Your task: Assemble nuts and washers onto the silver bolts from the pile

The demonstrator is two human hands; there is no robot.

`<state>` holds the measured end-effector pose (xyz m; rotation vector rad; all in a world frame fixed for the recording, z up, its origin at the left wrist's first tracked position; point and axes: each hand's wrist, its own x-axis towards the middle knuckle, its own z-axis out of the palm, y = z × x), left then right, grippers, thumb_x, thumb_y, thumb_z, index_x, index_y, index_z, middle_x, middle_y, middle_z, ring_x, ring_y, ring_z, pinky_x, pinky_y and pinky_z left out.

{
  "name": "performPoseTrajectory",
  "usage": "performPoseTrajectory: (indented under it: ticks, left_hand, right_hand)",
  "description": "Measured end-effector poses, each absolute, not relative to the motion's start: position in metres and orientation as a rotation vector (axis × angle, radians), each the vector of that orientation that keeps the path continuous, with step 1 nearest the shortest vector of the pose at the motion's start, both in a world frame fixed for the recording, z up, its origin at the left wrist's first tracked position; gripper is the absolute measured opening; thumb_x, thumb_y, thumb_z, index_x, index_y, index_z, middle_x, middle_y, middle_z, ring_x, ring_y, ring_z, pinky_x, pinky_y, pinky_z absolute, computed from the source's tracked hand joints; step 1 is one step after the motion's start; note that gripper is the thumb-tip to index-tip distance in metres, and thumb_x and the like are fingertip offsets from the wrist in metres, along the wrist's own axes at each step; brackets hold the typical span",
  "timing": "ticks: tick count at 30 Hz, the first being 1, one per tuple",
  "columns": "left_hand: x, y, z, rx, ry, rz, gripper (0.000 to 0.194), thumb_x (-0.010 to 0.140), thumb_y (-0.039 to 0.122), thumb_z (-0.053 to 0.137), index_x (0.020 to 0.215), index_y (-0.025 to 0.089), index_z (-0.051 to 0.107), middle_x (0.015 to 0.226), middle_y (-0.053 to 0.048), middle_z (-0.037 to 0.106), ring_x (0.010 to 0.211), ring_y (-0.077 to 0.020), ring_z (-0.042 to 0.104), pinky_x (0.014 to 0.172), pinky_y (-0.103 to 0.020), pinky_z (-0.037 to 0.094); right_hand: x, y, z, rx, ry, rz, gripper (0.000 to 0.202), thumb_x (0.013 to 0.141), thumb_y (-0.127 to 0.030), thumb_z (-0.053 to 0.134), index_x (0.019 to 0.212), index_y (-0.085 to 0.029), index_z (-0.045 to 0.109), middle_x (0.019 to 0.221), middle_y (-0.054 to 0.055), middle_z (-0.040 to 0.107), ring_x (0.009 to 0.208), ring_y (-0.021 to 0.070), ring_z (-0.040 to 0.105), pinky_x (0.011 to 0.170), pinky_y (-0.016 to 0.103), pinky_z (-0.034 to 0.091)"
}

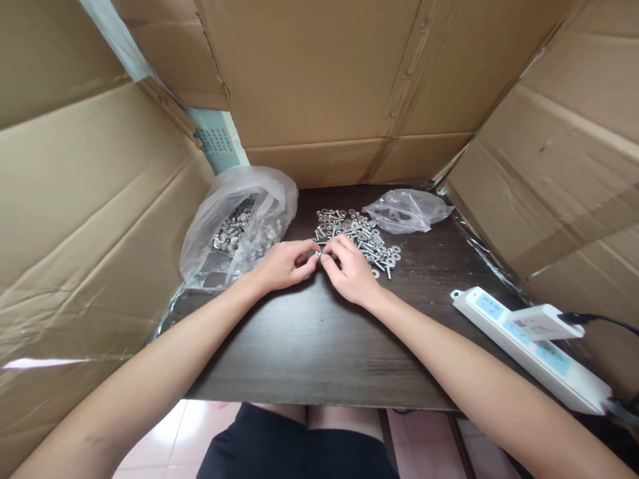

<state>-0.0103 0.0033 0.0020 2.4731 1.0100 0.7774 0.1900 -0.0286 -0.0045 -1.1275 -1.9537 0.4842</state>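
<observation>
My left hand (287, 265) and my right hand (352, 271) meet fingertip to fingertip over the dark table (299, 346). Both are closed in a pinch on a small shiny metal fastener (318, 253) between them. It is too small and too covered by the fingers to tell whether it is a bolt, a nut or both. Right behind the hands spreads a loose pile of bolts, nuts and flat washers (372, 249); my right hand covers its near left part.
A clear plastic bag (269, 179) at the left holds many metal pieces (232, 233). Behind the pile, to the right, lies a crumpled clear bag (407, 209). A white power strip (574, 389) with a plugged-in adapter (542, 321) runs along the right. Cardboard walls (319, 73) enclose the table.
</observation>
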Motion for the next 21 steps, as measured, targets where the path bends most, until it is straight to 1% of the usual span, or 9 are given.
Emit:
performPoseTrajectory:
  ticks: [3, 9, 12, 15, 17, 21]
  left_hand:
    - [-0.0102, 0.0034, 0.0016, 2.474, 0.996, 0.774, 0.024, 0.095, 0.034, 0.054, 0.104, 0.017, 0.069, 0.058, 0.006, 0.046, 0.055, -0.0112, 0.043, 0.059, -0.024, 0.033]
    - [-0.0102, 0.0033, 0.0015, 2.487, 0.978, 0.786, 0.022, 0.093, 0.032, 0.057, 0.102, 0.017, 0.069, 0.059, 0.006, 0.047, 0.055, -0.0107, 0.044, 0.059, -0.023, 0.032]
    - [-0.0104, 0.0033, 0.0017, 2.482, 0.980, 0.780, 0.021, 0.092, 0.031, 0.057, 0.102, 0.017, 0.069, 0.059, 0.006, 0.047, 0.055, -0.0106, 0.043, 0.059, -0.023, 0.033]
    - [-0.0104, 0.0035, 0.0014, 2.471, 0.982, 0.774, 0.021, 0.092, 0.031, 0.058, 0.102, 0.017, 0.069, 0.060, 0.006, 0.047, 0.056, -0.0105, 0.043, 0.060, -0.023, 0.033]
    - [-0.0103, 0.0035, 0.0009, 2.467, 0.986, 0.775, 0.021, 0.092, 0.031, 0.058, 0.102, 0.017, 0.069, 0.060, 0.006, 0.047, 0.056, -0.0105, 0.043, 0.060, -0.023, 0.033]
    - [-0.0103, 0.0035, 0.0006, 2.461, 0.982, 0.788, 0.021, 0.092, 0.031, 0.058, 0.102, 0.017, 0.069, 0.060, 0.007, 0.046, 0.056, -0.0103, 0.043, 0.060, -0.023, 0.033]
  right_hand:
    - [0.1900, -0.0272, -0.0059, -1.121, -1.961, 0.473, 0.022, 0.101, -0.027, 0.044, 0.081, -0.023, 0.053, 0.099, 0.008, 0.059, 0.097, 0.0235, 0.060, 0.089, 0.041, 0.049]
    - [0.1904, -0.0249, -0.0080, -1.131, -1.965, 0.472, 0.031, 0.105, -0.031, 0.038, 0.079, -0.023, 0.053, 0.097, 0.008, 0.059, 0.093, 0.0226, 0.059, 0.087, 0.040, 0.049]
    - [0.1909, -0.0261, -0.0064, -1.125, -1.964, 0.497, 0.029, 0.104, -0.031, 0.040, 0.079, -0.023, 0.053, 0.096, 0.007, 0.059, 0.094, 0.0228, 0.059, 0.088, 0.041, 0.049]
    - [0.1911, -0.0279, -0.0046, -1.110, -1.967, 0.521, 0.019, 0.098, -0.027, 0.050, 0.079, -0.023, 0.053, 0.097, 0.007, 0.059, 0.095, 0.0233, 0.059, 0.088, 0.041, 0.049]
    - [0.1909, -0.0284, -0.0043, -1.108, -1.974, 0.516, 0.016, 0.095, -0.026, 0.052, 0.079, -0.023, 0.052, 0.097, 0.007, 0.058, 0.094, 0.0235, 0.059, 0.087, 0.041, 0.048]
    - [0.1900, -0.0279, -0.0049, -1.119, -1.992, 0.501, 0.023, 0.099, -0.029, 0.047, 0.077, -0.023, 0.051, 0.094, 0.007, 0.057, 0.092, 0.0233, 0.058, 0.086, 0.041, 0.047]
